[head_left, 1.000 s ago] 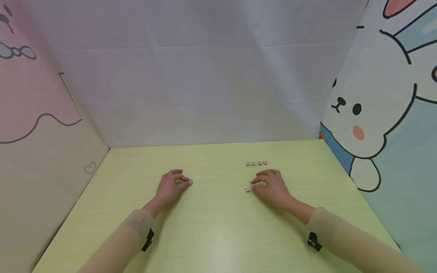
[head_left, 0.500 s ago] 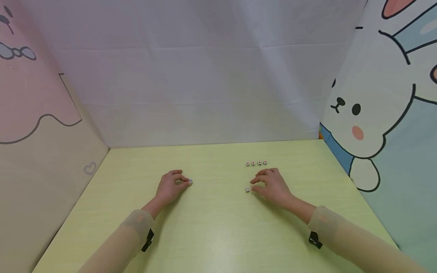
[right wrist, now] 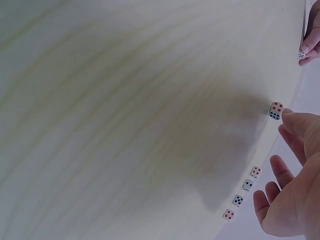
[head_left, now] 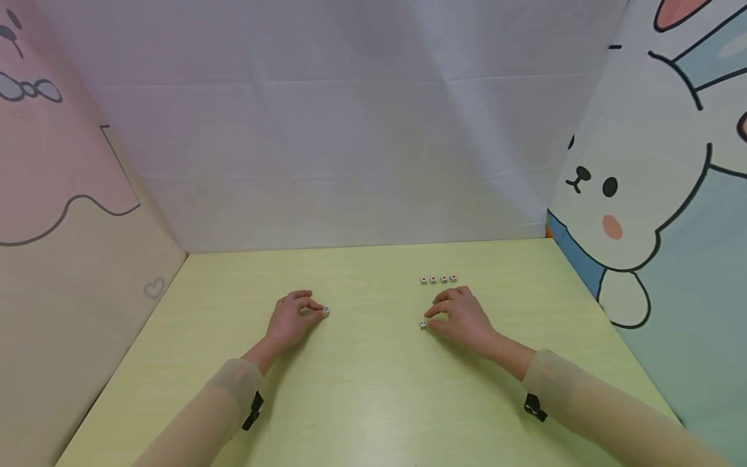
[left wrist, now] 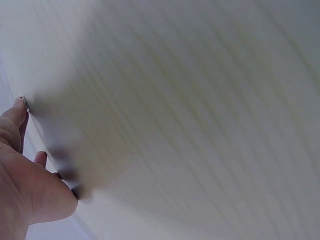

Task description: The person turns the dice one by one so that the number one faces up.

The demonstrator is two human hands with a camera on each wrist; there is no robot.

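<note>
Near the middle left of the table, my left hand (head_left: 290,320) pinches a small white die (head_left: 326,311) between thumb and index fingertip. The right wrist view also catches this die (right wrist: 301,54) at its upper right edge. Across from it, a second die (head_left: 423,325) rests on the table, showing red and dark pips in the right wrist view. My right hand (head_left: 463,320) is just right of that die, thumb tip at its side and the other fingers loosely bent and apart from it. The left wrist view shows the left hand (left wrist: 35,190), its die barely visible at the fingertips.
Several dice (head_left: 439,279) stand in a short row behind my right hand. The pale yellow table (head_left: 373,383) ends at a white cloth backdrop (head_left: 350,162). Printed cartoon panels stand on both sides, a rabbit (head_left: 630,194) on the right one.
My right hand has shifted slightly left, so its thumb is closer to the lone die. The left hand and its die have stayed in place.
</note>
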